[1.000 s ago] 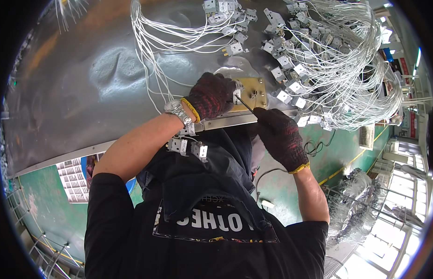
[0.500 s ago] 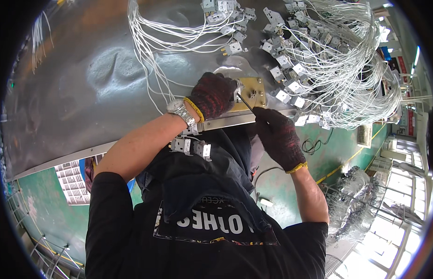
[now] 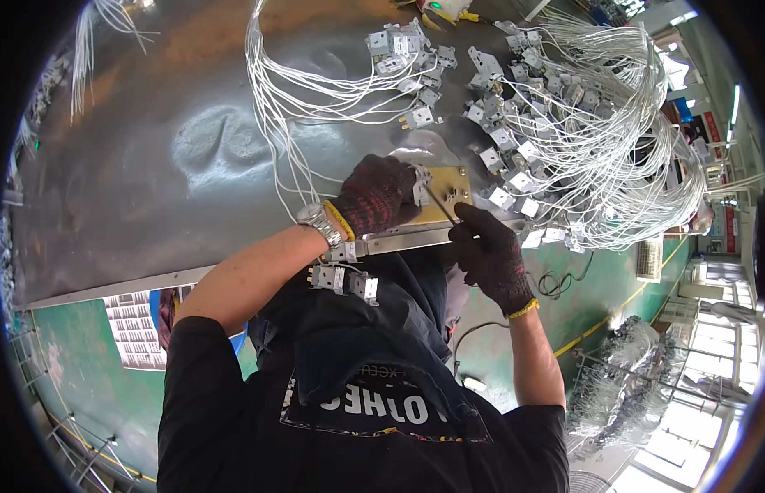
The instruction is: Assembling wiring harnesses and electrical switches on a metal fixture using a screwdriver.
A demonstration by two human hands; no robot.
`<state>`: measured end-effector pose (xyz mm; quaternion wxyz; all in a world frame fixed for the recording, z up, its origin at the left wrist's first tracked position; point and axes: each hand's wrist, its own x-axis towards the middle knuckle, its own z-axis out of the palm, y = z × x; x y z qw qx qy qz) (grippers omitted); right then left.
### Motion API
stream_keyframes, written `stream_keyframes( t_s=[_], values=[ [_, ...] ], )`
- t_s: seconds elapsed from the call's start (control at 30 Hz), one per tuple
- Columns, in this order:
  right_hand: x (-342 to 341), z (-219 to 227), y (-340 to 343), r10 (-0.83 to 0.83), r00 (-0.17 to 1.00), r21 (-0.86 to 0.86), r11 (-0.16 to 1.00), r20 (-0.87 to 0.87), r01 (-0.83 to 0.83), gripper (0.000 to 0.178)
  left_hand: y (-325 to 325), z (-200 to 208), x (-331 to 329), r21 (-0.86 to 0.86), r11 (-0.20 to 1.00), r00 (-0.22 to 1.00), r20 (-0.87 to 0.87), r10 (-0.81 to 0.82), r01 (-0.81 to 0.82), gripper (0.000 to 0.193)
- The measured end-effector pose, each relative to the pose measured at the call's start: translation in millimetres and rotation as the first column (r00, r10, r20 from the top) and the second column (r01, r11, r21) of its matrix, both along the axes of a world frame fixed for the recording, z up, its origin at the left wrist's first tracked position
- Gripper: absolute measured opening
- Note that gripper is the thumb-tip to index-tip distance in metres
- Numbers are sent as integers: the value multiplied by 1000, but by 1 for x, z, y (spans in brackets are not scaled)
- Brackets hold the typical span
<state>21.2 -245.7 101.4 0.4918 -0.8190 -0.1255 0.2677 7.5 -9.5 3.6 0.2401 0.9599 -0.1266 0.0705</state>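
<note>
At the near edge of the grey metal bench point(image 3: 152, 164), both gloved hands meet over one small part.

Left hand point(image 3: 374, 195): in a dark knit glove, curled down over the left end of the brass-coloured plate point(image 3: 450, 191), fingers closed on a small grey metal bracket point(image 3: 421, 191) at its edge; a metal wristwatch point(image 3: 318, 222) sits on the wrist.

Right hand point(image 3: 488, 251): gloved alike, closed round a thin rod-like tool point(image 3: 441, 204) whose tip points toward 11 o'clock onto the plate.

Brass-coloured plate: flat on the bench, just past its front rail point(image 3: 415, 238), between the two hands.

Wired switches point(image 3: 514, 156): small grey blocks with white leads, heaped from 12 to 3 o'clock of the plate, some touching its right side.

White wire bundle point(image 3: 637, 164): looping off toward 3 o'clock.

Loose switch pair point(image 3: 343, 281): hanging under the rail at 7 o'clock of the plate.

Floor point(image 3: 70, 361): green, below the bench.
</note>
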Motion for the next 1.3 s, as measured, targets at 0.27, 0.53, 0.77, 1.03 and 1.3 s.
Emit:
stream_keyframes(
  t_s=[0.27, 0.53, 0.77, 1.03, 1.3],
  values=[
    [19, -55, 1, 93, 987, 114, 990, -127, -79, 37, 26, 13, -26, 27, 996, 988, -134, -78, 82, 63],
    [84, -88, 68, -194, 972, 300, 942, 128, 149, 31, 46, 68, -47, -216, 967, 590, -766, -255, 138, 66],
    [130, -111, 96, -90, 996, 453, 888, 2, 79, 26, 40, 26, -59, 76, 996, 888, -454, 71, -41, 68],
    [60, -86, 94, -13, 1000, 457, 889, 16, 4, 15, 20, 19, -8, 48, 930, 930, -22, 366, -365, 79],
    [35, -60, 70, -37, 994, 297, 955, 106, 4, 15, 18, 38, -6, 120, 977, 984, -18, 179, -175, 72]
  ],
)
